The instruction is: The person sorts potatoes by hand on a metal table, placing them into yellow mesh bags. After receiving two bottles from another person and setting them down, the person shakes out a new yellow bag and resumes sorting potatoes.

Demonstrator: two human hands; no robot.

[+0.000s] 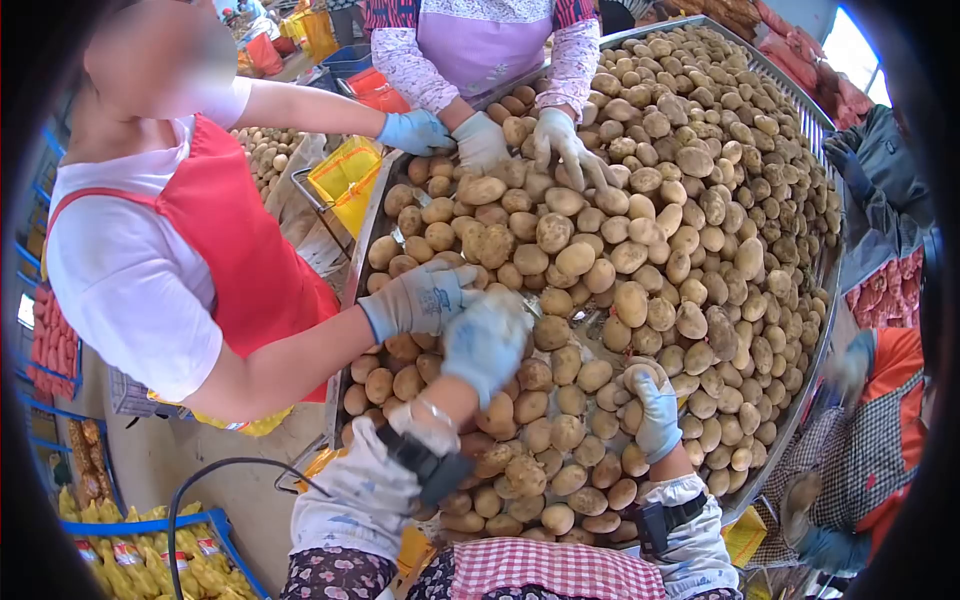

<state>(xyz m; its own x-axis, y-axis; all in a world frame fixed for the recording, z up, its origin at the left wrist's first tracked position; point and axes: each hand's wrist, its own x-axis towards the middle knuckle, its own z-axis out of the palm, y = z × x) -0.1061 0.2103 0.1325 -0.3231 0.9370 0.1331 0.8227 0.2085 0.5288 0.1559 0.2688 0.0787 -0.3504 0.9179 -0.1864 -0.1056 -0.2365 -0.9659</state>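
A large heap of potatoes (575, 260) covers the metal-rimmed sorting table (365, 235) in front of me. My left hand (487, 342), in a white and blue glove, is over the potatoes left of centre, close to a co-worker's gloved hand (422, 298). Motion smears its fingers, so its grip cannot be made out. On the right, my right hand (655, 412), gloved alike, has its fingers curled around a potato at the near part of the heap. Part of that potato is hidden by the glove.
A co-worker in a red apron (245, 240) stands at the left. Across the table, another person's gloved hands (565, 148) rest on potatoes. More people stand along the right edge. A yellow crate (345, 180) and a blue-rimmed bin of yellow bags (165, 550) are at the left.
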